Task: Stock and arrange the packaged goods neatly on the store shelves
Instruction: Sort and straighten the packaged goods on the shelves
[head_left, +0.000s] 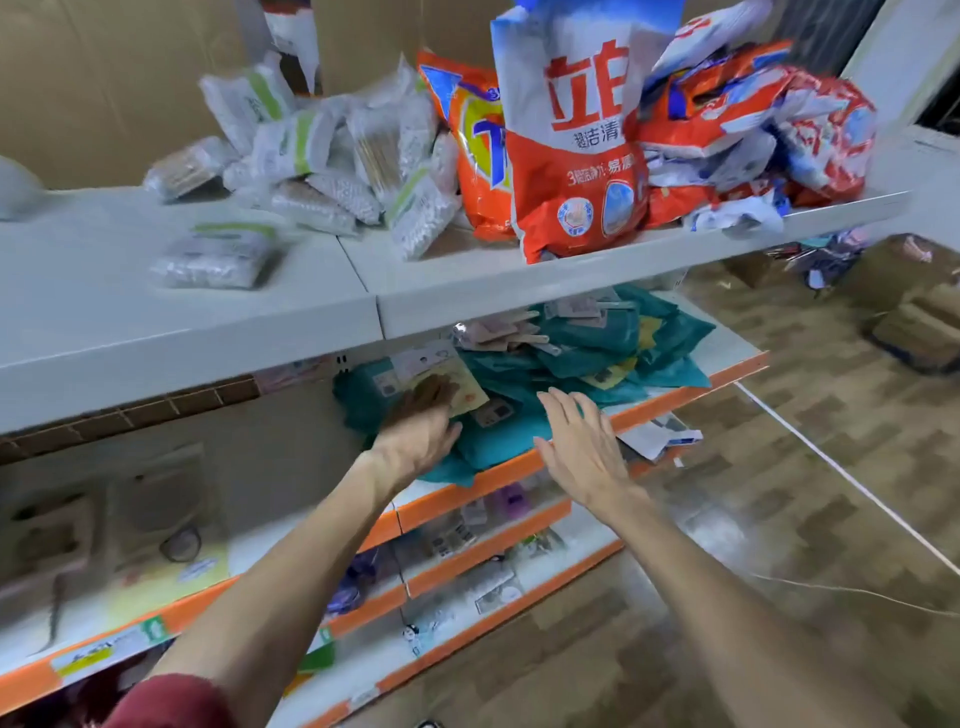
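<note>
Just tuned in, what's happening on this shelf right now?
A person is tidying a pile of flat teal plastic packets on the second shelf with the orange front edge. The left hand lies palm-down on the pile, over a packet with a yellow label; the right hand is open at the pile's front edge, gripping nothing. The grey top shelf above is still messy: red-and-white detergent bags leaning, clear packs of small white items scattered.

Brown patterned floor (810, 467) right of the hands; tan wall (130, 78) above; grey, orange-edged shelving (519, 480) between.
</note>
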